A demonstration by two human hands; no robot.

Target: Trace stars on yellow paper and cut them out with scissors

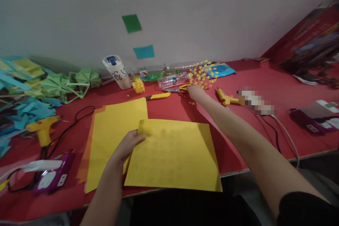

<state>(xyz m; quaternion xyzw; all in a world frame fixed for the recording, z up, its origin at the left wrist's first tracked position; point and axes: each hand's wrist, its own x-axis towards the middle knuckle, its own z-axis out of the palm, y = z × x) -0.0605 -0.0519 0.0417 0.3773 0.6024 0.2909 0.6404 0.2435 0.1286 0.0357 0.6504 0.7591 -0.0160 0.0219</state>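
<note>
My left hand pinches the upper left corner of a yellow paper sheet, thumb on top, and the sheet overhangs the table's front edge. Faint marks in rows show on its surface. My right hand reaches far forward, its fingers closed at the yellow handles of a pair of scissors. The scissors' blades point left; the fingertips are partly hidden. Many small yellow stars lie just beyond that hand. Left of the scissors is a yellow utility knife. More yellow sheets lie under my left forearm, over orange ones.
Plastic bottles lie behind the scissors, near a white tumbler. A yellow glue gun rests at right, another glue gun at left, with cables. Folded green and blue paper pieces crowd the left side. A grey partition stands behind.
</note>
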